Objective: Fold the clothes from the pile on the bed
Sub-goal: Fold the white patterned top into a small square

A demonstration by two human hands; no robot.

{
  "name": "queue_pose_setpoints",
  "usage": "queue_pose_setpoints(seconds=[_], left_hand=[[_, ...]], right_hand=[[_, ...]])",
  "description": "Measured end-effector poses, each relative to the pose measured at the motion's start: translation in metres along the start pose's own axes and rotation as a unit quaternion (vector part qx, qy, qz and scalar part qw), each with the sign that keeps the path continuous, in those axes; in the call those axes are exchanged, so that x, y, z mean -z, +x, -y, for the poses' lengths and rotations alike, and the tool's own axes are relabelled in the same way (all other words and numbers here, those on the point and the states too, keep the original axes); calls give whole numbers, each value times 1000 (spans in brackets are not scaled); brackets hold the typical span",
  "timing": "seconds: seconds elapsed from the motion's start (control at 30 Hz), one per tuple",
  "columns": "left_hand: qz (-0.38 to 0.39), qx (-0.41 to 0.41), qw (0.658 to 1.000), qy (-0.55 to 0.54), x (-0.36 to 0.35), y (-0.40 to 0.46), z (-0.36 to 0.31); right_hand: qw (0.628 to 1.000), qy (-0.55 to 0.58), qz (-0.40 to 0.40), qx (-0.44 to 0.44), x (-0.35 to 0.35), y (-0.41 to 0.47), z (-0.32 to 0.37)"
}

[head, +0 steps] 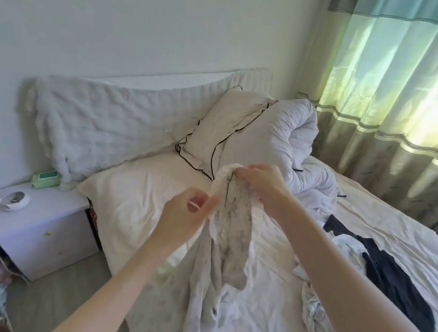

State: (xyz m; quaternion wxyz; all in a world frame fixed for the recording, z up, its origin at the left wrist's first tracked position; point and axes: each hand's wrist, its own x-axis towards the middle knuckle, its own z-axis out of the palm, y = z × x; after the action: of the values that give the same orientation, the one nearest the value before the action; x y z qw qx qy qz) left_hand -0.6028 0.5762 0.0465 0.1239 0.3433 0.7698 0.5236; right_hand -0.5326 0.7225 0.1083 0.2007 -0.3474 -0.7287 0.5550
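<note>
Right fingers: curled and pinched on the top edge of the pale printed garment [229, 224] by the right hand [259, 184], at the centre of the frame.
Left fingers: those of the left hand [186, 215] are loosely bent beside the same cloth, just left of centre; thumb and forefinger are near it, but whether cloth is caught between them cannot be told.
Garment: held up above the bed [366, 273], hanging twisted and bunched; its lower part trails onto the sheet at lower centre, near the bed's edge.
Pile: a dark garment [394, 280] and pale printed clothes [315, 314] lie crumpled at the right of the frame, not yet folded.
Risk, grip: the weight appears to be carried by one pinch only; the cloth could slip if the other hand is not secured on a matching corner.
Risk, shape: a crooked fold is likely if the twist is not shaken out before laying flat.
Risk, edge: the trailing hem could slide off the bedside toward the floor at lower left.
Risk, space: the laying area is crowded by the pile, so pieces could be dragged or tangled.
Surroundings: pillow [217, 134], rolled duvet [286, 142], nightstand [38, 227] with a green packet [47, 177] at left.
Writing: none can be read; any print on the green packet is too small.
</note>
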Motion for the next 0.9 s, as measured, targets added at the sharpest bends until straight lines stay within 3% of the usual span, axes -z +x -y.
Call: queue_pose_setpoints(seconds=[0.1, 0.3, 0.47, 0.57, 0.63, 0.77, 0.9], left_hand=[[16, 55, 998, 5, -12, -8, 7], [-43, 92, 995, -21, 21, 18, 5], [57, 122, 984, -116, 50, 45, -17], [91, 147, 953, -249, 57, 56, -36], [132, 131, 941, -282, 62, 57, -48], [177, 100, 935, -292, 62, 53, -60], [167, 105, 905, -377, 68, 54, -61]], right_hand=[[999, 33, 30, -9, 0, 8, 18], [993, 0, 114, 16, 31, 18, 24], [986, -71, 146, 46, 51, 24, 18], [957, -220, 154, 106, 51, 19, 8], [940, -286, 137, 126, 44, 18, -10], [926, -317, 24, 204, 28, 19, -53], [959, -227, -75, 149, 16, 13, -95]])
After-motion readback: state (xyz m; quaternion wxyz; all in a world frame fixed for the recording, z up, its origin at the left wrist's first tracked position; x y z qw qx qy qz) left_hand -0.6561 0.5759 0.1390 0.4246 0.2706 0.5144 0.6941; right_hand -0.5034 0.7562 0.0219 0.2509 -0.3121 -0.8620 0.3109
